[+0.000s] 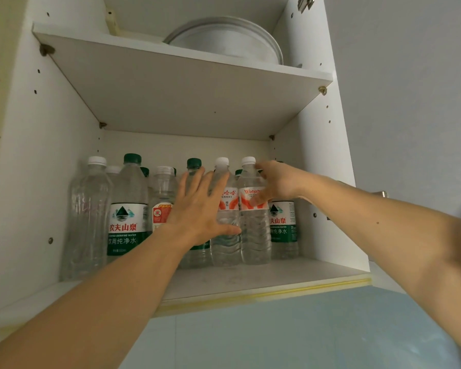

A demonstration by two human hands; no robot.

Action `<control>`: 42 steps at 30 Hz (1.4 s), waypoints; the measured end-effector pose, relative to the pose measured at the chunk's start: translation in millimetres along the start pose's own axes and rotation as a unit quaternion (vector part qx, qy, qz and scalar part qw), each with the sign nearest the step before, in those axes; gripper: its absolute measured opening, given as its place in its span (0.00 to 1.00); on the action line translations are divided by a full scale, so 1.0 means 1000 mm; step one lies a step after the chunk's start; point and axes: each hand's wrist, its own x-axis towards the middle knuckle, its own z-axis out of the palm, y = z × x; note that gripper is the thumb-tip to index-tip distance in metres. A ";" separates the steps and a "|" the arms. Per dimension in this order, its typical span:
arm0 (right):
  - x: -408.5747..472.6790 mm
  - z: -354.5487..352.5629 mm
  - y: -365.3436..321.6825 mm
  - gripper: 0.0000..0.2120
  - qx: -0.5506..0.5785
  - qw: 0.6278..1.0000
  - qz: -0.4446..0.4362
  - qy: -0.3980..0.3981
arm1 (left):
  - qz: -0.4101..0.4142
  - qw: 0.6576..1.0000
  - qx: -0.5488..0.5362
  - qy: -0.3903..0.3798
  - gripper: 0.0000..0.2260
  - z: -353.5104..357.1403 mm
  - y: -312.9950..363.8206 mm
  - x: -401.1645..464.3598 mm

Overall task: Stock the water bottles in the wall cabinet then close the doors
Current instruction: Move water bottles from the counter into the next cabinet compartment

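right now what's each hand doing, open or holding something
Left hand: open, straight fingers pressed flat against the front bottles.
Right hand: gripping the white-capped Wahaha bottle, thumb across its label.

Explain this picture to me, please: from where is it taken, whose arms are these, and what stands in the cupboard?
A camera worn on a person's head looks up into an open wall cabinet. Both bare arms are that person's. On the lower shelf stand water bottles with green or white caps. The left hand lies flat with straight fingers against the bottles. The right hand has its grip around a white-capped bottle with a red label. Above, on the upper shelf, leans a round white plate-like dish.
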 end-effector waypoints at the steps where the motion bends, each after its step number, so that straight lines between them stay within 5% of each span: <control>1: 0.000 0.000 -0.001 0.35 0.007 1.000 0.005 -0.005 | 0.000 1.000 -0.001 0.000 0.56 0.000 0.000 0.000; 18: 0.003 0.006 -0.005 0.41 -0.093 0.995 0.044 0.020 | -0.004 1.000 0.002 -0.001 0.54 -0.002 0.008 -0.003; 25: -0.005 -0.029 0.004 0.39 -0.111 0.980 0.074 0.149 | 0.091 0.995 0.048 0.010 0.47 -0.001 0.014 0.000; 31: 0.000 -0.003 0.009 0.45 -0.089 0.985 0.133 0.067 | 0.131 0.987 0.091 -0.014 0.42 0.006 0.020 0.003; 42: 0.007 -0.007 0.010 0.45 -0.061 0.985 0.148 0.060 | 0.133 0.985 0.104 -0.032 0.40 0.008 0.023 0.004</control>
